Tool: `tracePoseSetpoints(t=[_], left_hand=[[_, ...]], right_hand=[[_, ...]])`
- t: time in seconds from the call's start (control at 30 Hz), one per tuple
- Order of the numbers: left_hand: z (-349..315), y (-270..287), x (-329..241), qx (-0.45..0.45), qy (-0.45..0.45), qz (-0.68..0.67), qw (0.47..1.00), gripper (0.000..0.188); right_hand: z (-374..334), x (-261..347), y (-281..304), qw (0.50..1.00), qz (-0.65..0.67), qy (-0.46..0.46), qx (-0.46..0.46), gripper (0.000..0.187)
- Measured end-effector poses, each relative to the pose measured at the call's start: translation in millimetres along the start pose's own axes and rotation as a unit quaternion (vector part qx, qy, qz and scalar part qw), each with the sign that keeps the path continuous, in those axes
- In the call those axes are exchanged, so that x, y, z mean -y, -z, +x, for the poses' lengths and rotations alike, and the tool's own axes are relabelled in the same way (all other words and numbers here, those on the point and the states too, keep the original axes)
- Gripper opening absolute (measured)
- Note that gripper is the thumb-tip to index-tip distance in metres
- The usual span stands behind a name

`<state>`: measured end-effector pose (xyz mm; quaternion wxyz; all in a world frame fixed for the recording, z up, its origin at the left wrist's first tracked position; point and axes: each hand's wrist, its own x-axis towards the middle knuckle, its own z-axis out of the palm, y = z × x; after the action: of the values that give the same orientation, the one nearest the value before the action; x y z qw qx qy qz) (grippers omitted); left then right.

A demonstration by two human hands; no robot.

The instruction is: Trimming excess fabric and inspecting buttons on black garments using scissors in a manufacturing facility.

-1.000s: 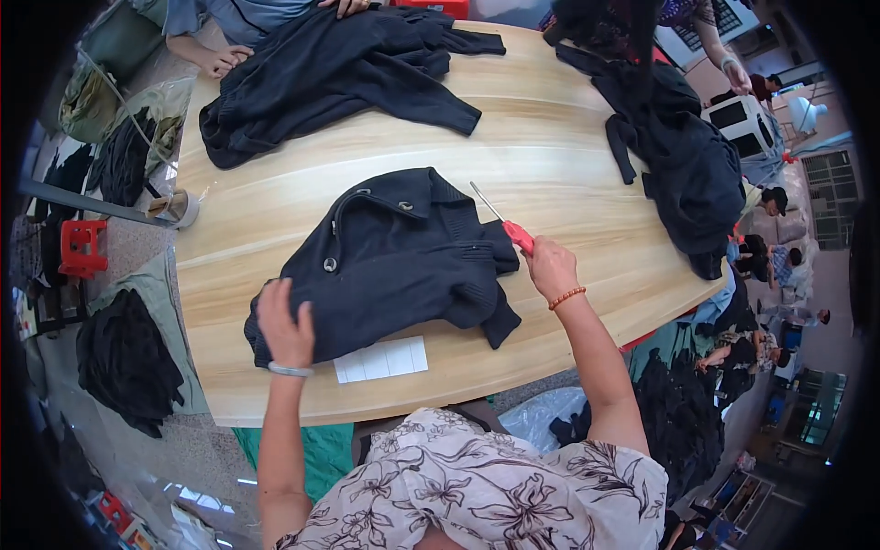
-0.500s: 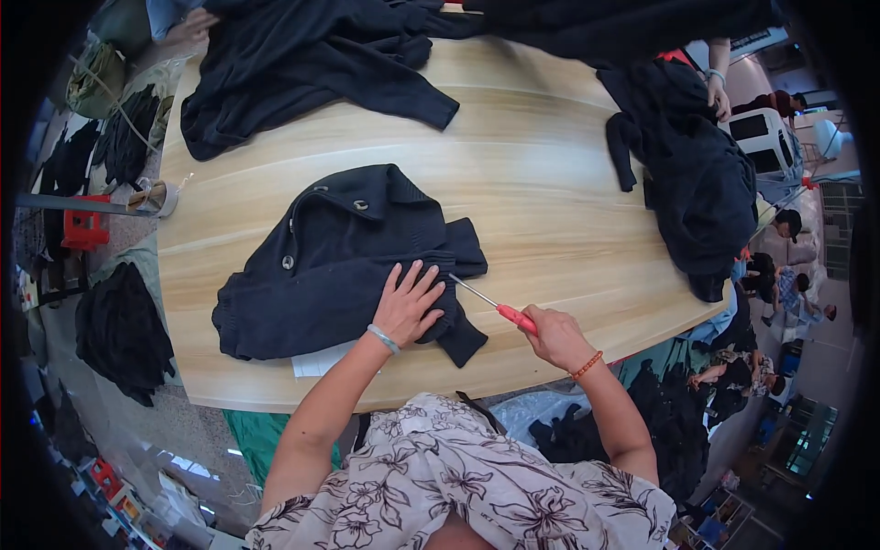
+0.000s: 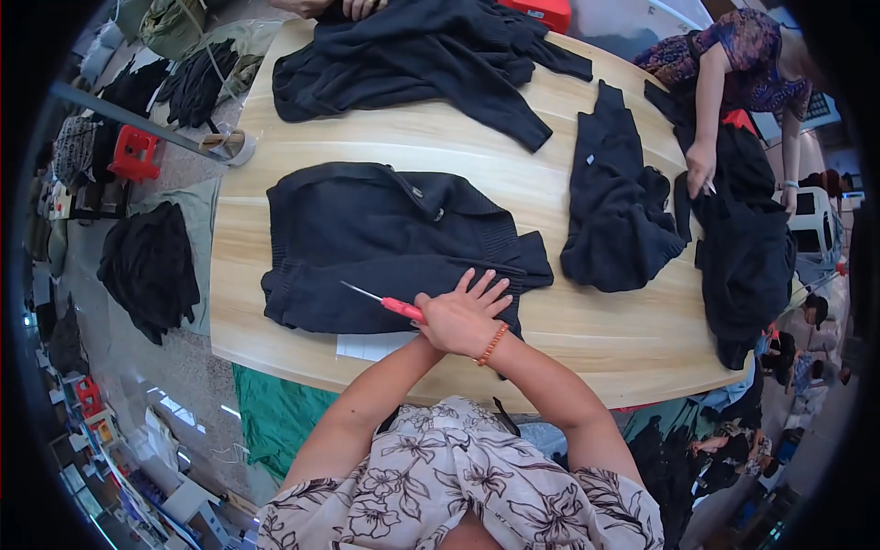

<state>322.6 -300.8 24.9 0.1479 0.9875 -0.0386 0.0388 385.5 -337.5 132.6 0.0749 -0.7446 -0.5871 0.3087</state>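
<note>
A dark navy knitted cardigan lies folded on the table, its ribbed sleeve running along the near side and a button showing by the collar. Flat on its right part rests my left hand, fingers spread; the back of that hand is largely covered by my right arm and hand. Crossing over it, my right hand grips a red-handled tool with a thin, pointed metal shaft. The shaft points left and lies over the cardigan's sleeve. Whether the tip touches the knit I cannot tell.
Under the cardigan's near edge a white paper sticks out on the wooden table. More dark knitwear lies at the far side, with another garment to the right. A co-worker's hand is at a pile there.
My right hand has moved left with the red-handled tool, across my left hand. The cardigan looks flatter and spread differently. Another dark garment now lies on the table at the right.
</note>
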Motion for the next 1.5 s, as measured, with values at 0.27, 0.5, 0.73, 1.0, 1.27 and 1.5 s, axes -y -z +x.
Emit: tracePoseSetpoints(t=[0.27,0.5,0.73,1.0,1.27,1.5], left_hand=[[-69.3,65.6,33.4,-0.047,0.160,-0.076,0.983,0.065],[-157.3,64.0,105.3,-0.137,0.240,-0.181,0.944,0.064],[-212.5,96.9,136.5,0.017,0.245,-0.063,0.967,0.105],[-153.3,98.4,222.5,0.034,0.199,-0.004,0.979,0.094],[-48.7,92.8,306.2,-0.035,0.387,0.086,0.917,0.071],[-6.8,70.8,174.7,-0.121,0.113,-0.184,0.969,0.064]], right_hand=[[-108.2,-39.4,46.8,0.989,0.038,-0.137,-0.026,0.021],[-72.6,22.1,27.6,0.997,0.017,-0.066,0.042,0.020],[-32.1,23.0,-21.4,0.976,0.195,-0.093,0.005,0.028],[29.9,-20.3,-25.0,0.964,0.122,-0.155,-0.178,0.040],[43.9,-61.3,58.8,0.890,0.057,-0.347,-0.289,0.034],[-128.8,-177.6,115.8,0.700,0.033,-0.513,-0.496,0.057]])
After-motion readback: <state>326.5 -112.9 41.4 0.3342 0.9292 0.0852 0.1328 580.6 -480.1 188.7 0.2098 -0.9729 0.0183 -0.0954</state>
